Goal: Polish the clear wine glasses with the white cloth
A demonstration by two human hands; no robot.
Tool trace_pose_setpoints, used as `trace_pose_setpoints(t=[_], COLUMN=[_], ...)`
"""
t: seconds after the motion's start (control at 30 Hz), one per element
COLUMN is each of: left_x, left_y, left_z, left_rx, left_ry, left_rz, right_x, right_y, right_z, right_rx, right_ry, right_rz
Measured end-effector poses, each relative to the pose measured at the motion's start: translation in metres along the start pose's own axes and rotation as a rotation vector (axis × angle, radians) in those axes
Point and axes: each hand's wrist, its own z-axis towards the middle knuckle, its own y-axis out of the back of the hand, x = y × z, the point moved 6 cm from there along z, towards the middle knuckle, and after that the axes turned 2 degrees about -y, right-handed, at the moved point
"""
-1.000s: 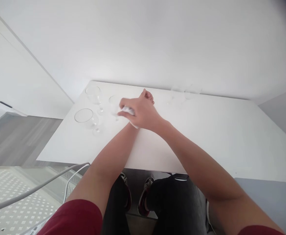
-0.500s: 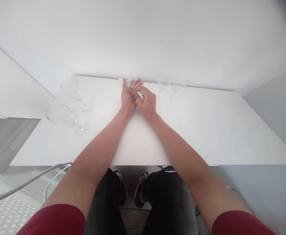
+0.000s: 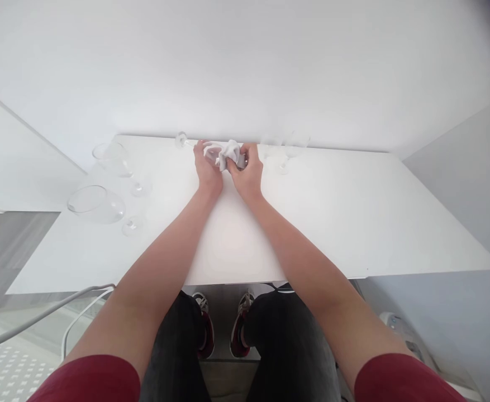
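Above the back part of the white table (image 3: 236, 234), my left hand (image 3: 209, 170) is closed round a transparent wine glass (image 3: 213, 154). The glass lies on its side, its foot pointing left and its bowl towards my right hand (image 3: 248, 176). A crumpled white cloth (image 3: 229, 153) is gripped in my right hand and pressed at the mouth of the bowl. The cloth and my fingers hide the rim, so I cannot tell how far the cloth reaches inside.
Two wine glasses stand at the left, a nearer one (image 3: 98, 205) and a farther one (image 3: 114, 159). More glassware (image 3: 295, 146) stands right of my hands, near the wall (image 3: 245, 67). Cables (image 3: 47, 312) run past the table's front left edge.
The held glass has turned so its foot shows at the left. The white cloth, mostly hidden before, now shows at the bowl in my right hand. My view has shifted slightly.
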Motion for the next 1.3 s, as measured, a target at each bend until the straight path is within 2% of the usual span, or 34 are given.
trace_pose_setpoints(t=[0.13,0.23,0.37,0.5,0.6,0.7,0.8,0.9,1.0,1.07,1.17,1.23,1.3], left_x=[0.004,0.002,-0.005,-0.009,-0.01,-0.009,-0.006,-0.002,0.001,0.003,0.004,0.001,0.0], left_y=[-0.005,-0.002,0.003,-0.003,-0.011,-0.02,-0.023,-0.018,-0.015,-0.013,-0.014,-0.017,-0.018], left_z=[-0.002,-0.003,-0.003,-0.007,-0.014,-0.02,-0.021,-0.017,-0.012,-0.012,-0.015,-0.018,-0.02], left_rx=[0.077,0.052,-0.024,0.032,0.112,0.201,0.236,0.171,0.144,0.133,0.164,0.209,0.238], left_ry=[0.038,0.062,0.055,0.016,-0.029,-0.008,0.078,0.114,0.08,0.064,0.058,0.039,0.043], left_rz=[0.016,-0.034,-0.06,0.039,0.179,0.22,0.188,0.185,0.158,0.12,0.106,0.135,0.186], right_x=[0.005,0.01,0.009,0.008,0.003,-0.001,0.0,-0.001,-0.011,-0.015,-0.013,-0.011,-0.011], right_y=[0.002,-0.007,-0.021,-0.028,-0.027,-0.02,-0.016,-0.016,-0.015,-0.013,-0.014,-0.017,-0.019], right_z=[0.001,-0.001,-0.006,-0.006,-0.005,-0.007,-0.011,-0.012,-0.006,-0.001,0.001,-0.001,-0.005], right_rx=[-0.005,0.115,0.288,0.425,0.499,0.547,0.556,0.521,0.407,0.33,0.298,0.324,0.361], right_ry=[0.057,0.143,0.211,0.241,0.142,-0.066,-0.231,-0.296,-0.283,-0.211,-0.084,-0.099,-0.195], right_rz=[0.013,-0.025,-0.192,-0.223,-0.161,0.108,0.459,0.609,0.514,0.355,0.15,0.166,0.308])
